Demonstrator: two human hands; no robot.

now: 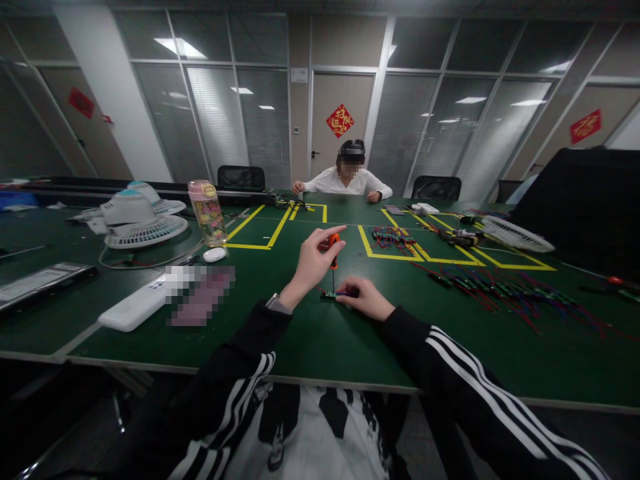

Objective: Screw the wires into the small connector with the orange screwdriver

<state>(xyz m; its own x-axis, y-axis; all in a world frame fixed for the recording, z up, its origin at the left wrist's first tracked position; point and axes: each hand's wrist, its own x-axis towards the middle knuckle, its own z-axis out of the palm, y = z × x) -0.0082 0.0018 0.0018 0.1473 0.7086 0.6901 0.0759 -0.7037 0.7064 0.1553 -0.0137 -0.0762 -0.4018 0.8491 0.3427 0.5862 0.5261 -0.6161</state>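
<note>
The left hand (314, 260) grasps an orange-handled screwdriver (335, 262) upright, tip at a small circuit board (329, 295) that the right hand (369, 299) pinches on the green desk (320, 350).

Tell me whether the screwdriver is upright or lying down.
Upright: the orange-handled screwdriver has its handle up at the left hand, and its near-vertical shaft runs down to the small green circuit board.

Behind the green table (330, 357) and black chairs (241, 178), glass partitions (265, 137) showing white lights (181, 48) flank a beige door (324, 143) bearing a red diamond-shaped sign (340, 121).
</note>
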